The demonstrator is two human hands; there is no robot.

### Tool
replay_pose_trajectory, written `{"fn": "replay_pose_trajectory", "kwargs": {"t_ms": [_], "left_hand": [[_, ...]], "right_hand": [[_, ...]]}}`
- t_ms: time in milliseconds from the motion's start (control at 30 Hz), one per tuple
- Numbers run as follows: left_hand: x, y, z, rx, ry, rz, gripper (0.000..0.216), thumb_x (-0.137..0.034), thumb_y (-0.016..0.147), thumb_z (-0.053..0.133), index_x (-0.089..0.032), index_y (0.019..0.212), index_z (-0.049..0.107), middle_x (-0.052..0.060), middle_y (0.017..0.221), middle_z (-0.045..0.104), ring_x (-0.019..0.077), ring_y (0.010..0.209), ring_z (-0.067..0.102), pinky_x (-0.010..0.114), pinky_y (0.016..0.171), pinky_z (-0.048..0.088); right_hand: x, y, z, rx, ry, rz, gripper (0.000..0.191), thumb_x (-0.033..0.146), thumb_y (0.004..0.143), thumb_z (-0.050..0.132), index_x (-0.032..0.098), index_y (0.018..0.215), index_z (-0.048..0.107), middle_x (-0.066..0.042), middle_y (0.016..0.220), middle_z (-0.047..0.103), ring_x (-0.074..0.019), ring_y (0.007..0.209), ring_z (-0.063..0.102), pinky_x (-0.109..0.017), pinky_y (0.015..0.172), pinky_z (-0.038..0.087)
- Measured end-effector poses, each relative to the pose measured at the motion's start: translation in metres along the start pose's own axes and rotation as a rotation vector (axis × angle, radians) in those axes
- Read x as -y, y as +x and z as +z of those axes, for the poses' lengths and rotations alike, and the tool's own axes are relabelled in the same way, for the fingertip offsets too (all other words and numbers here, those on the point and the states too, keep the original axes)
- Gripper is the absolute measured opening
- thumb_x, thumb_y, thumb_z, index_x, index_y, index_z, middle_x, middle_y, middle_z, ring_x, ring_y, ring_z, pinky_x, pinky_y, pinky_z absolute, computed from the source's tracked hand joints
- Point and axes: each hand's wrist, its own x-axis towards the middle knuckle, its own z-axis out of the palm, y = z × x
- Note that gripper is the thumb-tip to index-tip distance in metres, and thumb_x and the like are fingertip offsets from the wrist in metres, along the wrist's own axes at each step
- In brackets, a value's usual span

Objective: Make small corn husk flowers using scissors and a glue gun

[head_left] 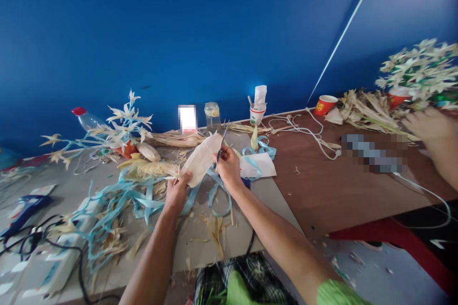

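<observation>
My left hand (pixel 178 191) pinches the lower edge of a pale, flat piece of corn husk (pixel 200 161), held up over the table. In my right hand (pixel 229 167) is a pair of scissors (pixel 224 136), blades pointing up along the husk's right edge. Whether the blades touch the husk I cannot tell. Light blue ribbon strips (pixel 146 198) lie tangled left of my hands, and a ribbon loop (pixel 220 200) lies below them. Behind my left hand rests a heap of dried husks (pixel 152 170).
Husk flowers (pixel 125 119) on blue stems stand at left. A blue glue gun (pixel 26 212) and a white power strip (pixel 59 259) with cables lie front left. Along the wall are a jar (pixel 212 116) and a red paper cup (pixel 325 105). Another person's hand (pixel 425 124) is at far right.
</observation>
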Motion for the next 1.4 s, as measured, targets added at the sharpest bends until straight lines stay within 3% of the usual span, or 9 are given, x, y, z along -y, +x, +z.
{"fn": "replay_pose_trajectory", "kwargs": {"t_ms": [300, 467, 667, 833, 967, 1067, 1233, 1400], "left_hand": [[0.008, 0.010, 0.001, 0.065, -0.122, 0.033, 0.030, -0.029, 0.050, 0.080, -0.014, 0.068, 0.061, -0.003, 0.056, 0.057, 0.0071, 0.047, 0.050, 0.019, 0.046, 0.041], [0.005, 0.013, -0.002, 0.101, -0.194, 0.057, 0.026, -0.027, 0.053, 0.078, -0.015, 0.067, 0.059, -0.005, 0.055, 0.053, 0.0067, 0.046, 0.049, 0.020, 0.049, 0.044], [0.007, 0.017, -0.006, 0.056, -0.207, 0.044, 0.027, -0.027, 0.054, 0.077, -0.016, 0.066, 0.056, -0.006, 0.052, 0.050, 0.0085, 0.048, 0.052, 0.022, 0.053, 0.047], [0.006, 0.016, -0.004, 0.021, -0.158, 0.074, 0.028, -0.030, 0.054, 0.076, -0.016, 0.065, 0.054, -0.009, 0.048, 0.040, 0.0053, 0.041, 0.041, 0.019, 0.047, 0.041], [0.003, 0.013, -0.005, -0.058, -0.073, 0.134, 0.029, -0.035, 0.059, 0.072, -0.017, 0.062, 0.050, -0.008, 0.050, 0.042, 0.0059, 0.044, 0.041, 0.019, 0.047, 0.037], [0.001, 0.014, -0.010, -0.159, 0.036, 0.259, 0.027, -0.038, 0.066, 0.067, -0.016, 0.062, 0.051, -0.006, 0.054, 0.046, 0.0063, 0.048, 0.040, 0.020, 0.049, 0.035], [-0.002, 0.019, -0.020, -0.361, 0.116, 0.452, 0.026, -0.038, 0.070, 0.061, -0.016, 0.061, 0.051, -0.007, 0.050, 0.035, 0.0062, 0.048, 0.029, 0.021, 0.048, 0.027], [-0.002, 0.029, -0.027, -0.454, 0.139, 0.543, 0.022, -0.036, 0.071, 0.059, -0.015, 0.065, 0.056, -0.006, 0.054, 0.041, 0.0078, 0.053, 0.033, 0.022, 0.053, 0.030]], "right_hand": [[0.001, 0.001, -0.001, 0.035, 0.029, 0.009, 0.033, 0.036, 0.065, 0.064, 0.018, 0.092, 0.058, 0.002, 0.065, 0.058, -0.0113, 0.056, 0.050, -0.023, 0.053, 0.041], [0.000, 0.003, -0.002, 0.010, 0.055, -0.005, 0.034, 0.035, 0.064, 0.065, 0.017, 0.092, 0.058, 0.002, 0.066, 0.058, -0.0106, 0.057, 0.050, -0.022, 0.053, 0.040], [0.001, 0.003, -0.003, 0.037, 0.062, 0.007, 0.037, 0.035, 0.064, 0.065, 0.017, 0.095, 0.057, 0.001, 0.069, 0.060, -0.0123, 0.062, 0.054, -0.023, 0.057, 0.041], [0.006, -0.002, -0.003, 0.091, 0.031, -0.016, 0.035, 0.038, 0.064, 0.065, 0.018, 0.091, 0.058, 0.001, 0.069, 0.060, -0.0131, 0.065, 0.055, -0.024, 0.060, 0.043], [0.016, -0.007, -0.006, 0.107, -0.002, -0.085, 0.042, 0.042, 0.065, 0.064, 0.017, 0.098, 0.056, -0.002, 0.081, 0.063, -0.0150, 0.074, 0.058, -0.027, 0.068, 0.045], [0.023, -0.007, -0.011, 0.106, -0.073, -0.114, 0.046, 0.044, 0.065, 0.062, 0.017, 0.101, 0.055, -0.003, 0.085, 0.064, -0.0156, 0.076, 0.057, -0.028, 0.070, 0.045], [0.033, -0.007, -0.019, 0.340, -0.192, -0.031, 0.048, 0.047, 0.067, 0.062, 0.016, 0.103, 0.057, -0.002, 0.079, 0.060, -0.0149, 0.070, 0.055, -0.027, 0.064, 0.044], [0.032, -0.007, -0.026, 0.609, -0.423, -0.008, 0.041, 0.041, 0.070, 0.065, 0.017, 0.103, 0.059, -0.001, 0.079, 0.061, -0.0141, 0.070, 0.055, -0.027, 0.065, 0.043]]}}
